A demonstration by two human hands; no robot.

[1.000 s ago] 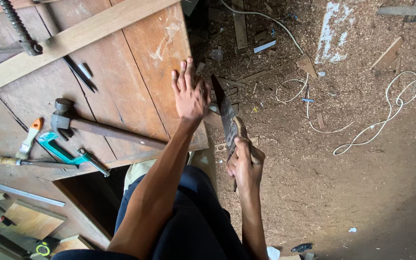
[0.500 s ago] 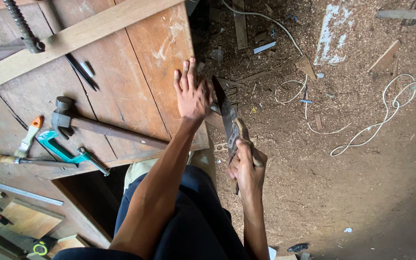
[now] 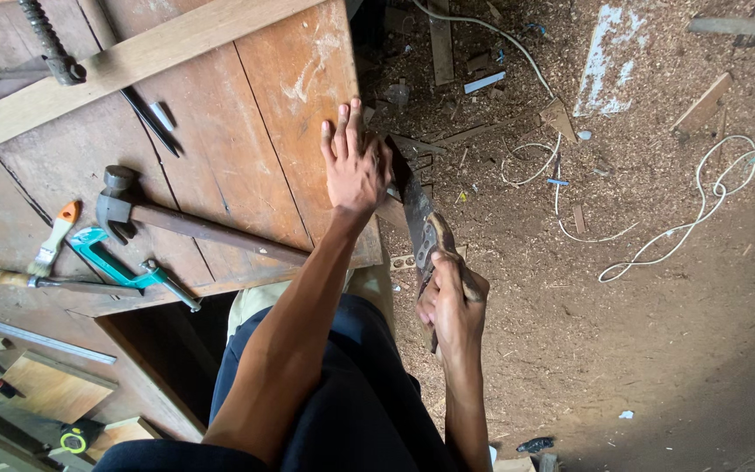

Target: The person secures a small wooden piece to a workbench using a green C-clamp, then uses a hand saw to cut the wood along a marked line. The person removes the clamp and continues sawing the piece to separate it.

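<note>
My left hand (image 3: pixel 356 166) lies flat, fingers spread, on the right edge of a worn wooden bench top (image 3: pixel 246 149). My right hand (image 3: pixel 452 301) grips the wooden handle of a hand saw (image 3: pixel 414 210). The saw's dark blade runs along the bench's right edge, just right of my left thumb. My knee in dark trousers (image 3: pixel 351 393) is below the bench edge.
A hammer (image 3: pixel 176 223), a teal clamp (image 3: pixel 124 271), a small brush (image 3: pixel 54 236) and a long pale batten (image 3: pixel 124 61) lie on the bench. The floor at the right is covered in sawdust, wood scraps and a white cable (image 3: pixel 683 227).
My right hand and the saw have shifted slightly along the bench edge. My left hand stays pressed on the board.
</note>
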